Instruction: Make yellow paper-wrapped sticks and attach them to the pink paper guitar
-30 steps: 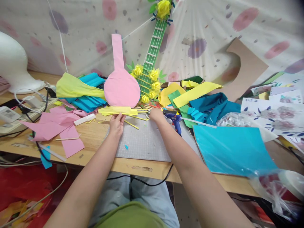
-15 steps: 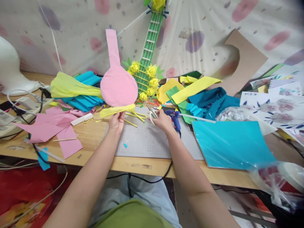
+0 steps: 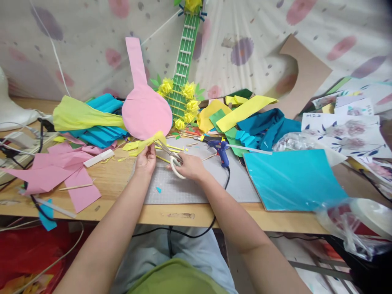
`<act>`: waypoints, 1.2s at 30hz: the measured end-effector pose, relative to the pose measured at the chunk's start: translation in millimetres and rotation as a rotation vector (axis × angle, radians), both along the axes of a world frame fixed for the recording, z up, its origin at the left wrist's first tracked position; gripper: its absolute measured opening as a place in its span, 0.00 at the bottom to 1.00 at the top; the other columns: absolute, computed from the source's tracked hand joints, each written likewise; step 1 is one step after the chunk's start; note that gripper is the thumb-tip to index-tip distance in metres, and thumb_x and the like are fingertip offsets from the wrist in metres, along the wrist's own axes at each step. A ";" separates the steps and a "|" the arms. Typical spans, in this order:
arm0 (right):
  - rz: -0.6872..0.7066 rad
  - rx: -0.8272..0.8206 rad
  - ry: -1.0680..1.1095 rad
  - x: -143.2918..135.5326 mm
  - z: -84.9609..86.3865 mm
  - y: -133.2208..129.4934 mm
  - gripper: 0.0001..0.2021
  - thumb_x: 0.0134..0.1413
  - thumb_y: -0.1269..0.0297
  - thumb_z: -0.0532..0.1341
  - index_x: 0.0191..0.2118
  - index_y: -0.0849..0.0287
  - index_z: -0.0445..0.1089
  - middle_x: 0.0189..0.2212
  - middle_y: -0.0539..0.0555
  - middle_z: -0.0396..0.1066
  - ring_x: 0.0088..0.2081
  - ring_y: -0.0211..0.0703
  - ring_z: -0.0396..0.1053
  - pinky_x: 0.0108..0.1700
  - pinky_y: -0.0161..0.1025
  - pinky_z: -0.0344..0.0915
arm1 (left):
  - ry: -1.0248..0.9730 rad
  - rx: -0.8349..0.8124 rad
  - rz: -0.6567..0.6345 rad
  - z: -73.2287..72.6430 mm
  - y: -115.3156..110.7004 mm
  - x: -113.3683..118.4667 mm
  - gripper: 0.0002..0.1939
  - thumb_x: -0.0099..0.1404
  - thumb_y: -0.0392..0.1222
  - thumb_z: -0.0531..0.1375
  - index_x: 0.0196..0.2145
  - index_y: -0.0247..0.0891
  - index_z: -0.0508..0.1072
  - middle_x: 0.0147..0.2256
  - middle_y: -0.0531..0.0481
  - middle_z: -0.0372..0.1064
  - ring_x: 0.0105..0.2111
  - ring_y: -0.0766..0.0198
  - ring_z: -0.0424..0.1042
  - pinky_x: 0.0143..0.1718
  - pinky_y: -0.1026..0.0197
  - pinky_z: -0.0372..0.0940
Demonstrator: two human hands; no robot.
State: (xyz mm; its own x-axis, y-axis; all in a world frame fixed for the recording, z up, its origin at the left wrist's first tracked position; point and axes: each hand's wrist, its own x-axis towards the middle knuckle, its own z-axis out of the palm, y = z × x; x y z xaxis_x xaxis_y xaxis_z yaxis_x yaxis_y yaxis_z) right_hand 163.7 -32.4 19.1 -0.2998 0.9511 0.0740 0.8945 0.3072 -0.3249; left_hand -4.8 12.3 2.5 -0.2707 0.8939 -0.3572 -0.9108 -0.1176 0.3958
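Note:
My left hand [image 3: 146,159] pinches a strip of yellow crepe paper [image 3: 153,139] just in front of the round base of a pink paper-covered shape [image 3: 147,114]. White-handled scissors [image 3: 177,166] are in my right hand [image 3: 190,165], their blades pointing up and left at the yellow paper. Whether the blades touch the paper I cannot tell. Thin yellow sticks [image 3: 176,148] lie behind the scissors on the grey cutting mat [image 3: 196,192], partly hidden by my hands.
A blue glue gun [image 3: 223,155] with its cord rests right of my hands. Farther right lies a turquoise sheet [image 3: 294,179]. Pink paper pieces [image 3: 55,167] cover the left side. A green guitar model with yellow flowers [image 3: 185,61] leans at the back.
My right hand has moved left with the scissors, bringing the blades to the yellow crepe paper. My left hand still holds the paper. The whole view has shifted slightly.

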 end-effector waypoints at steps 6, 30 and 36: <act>-0.056 -0.002 -0.011 -6.2 -6.4 3.1 0.28 0.44 0.36 0.50 0.38 0.56 0.64 0.31 0.56 0.72 0.35 0.47 0.69 0.34 0.37 0.56 | 0.003 0.001 -0.037 0.8 -4.3 14.2 0.12 0.63 0.26 0.47 0.36 0.31 0.69 0.28 0.48 0.71 0.31 0.72 0.72 0.36 0.72 0.69; -0.047 -0.036 0.051 -10.0 -8.1 -0.3 0.29 0.47 0.36 0.45 0.40 0.57 0.62 0.34 0.55 0.71 0.36 0.46 0.69 0.34 0.36 0.57 | -0.071 0.044 -0.047 0.7 -6.4 14.4 0.13 0.63 0.26 0.46 0.41 0.28 0.67 0.27 0.48 0.71 0.30 0.70 0.73 0.35 0.70 0.69; -0.045 -0.060 0.068 -10.7 -5.2 -1.4 0.28 0.47 0.36 0.46 0.39 0.57 0.62 0.34 0.55 0.72 0.37 0.46 0.69 0.34 0.36 0.56 | -0.073 0.032 -0.059 1.6 -6.5 14.6 0.11 0.64 0.27 0.46 0.39 0.28 0.67 0.26 0.49 0.71 0.29 0.71 0.72 0.34 0.71 0.69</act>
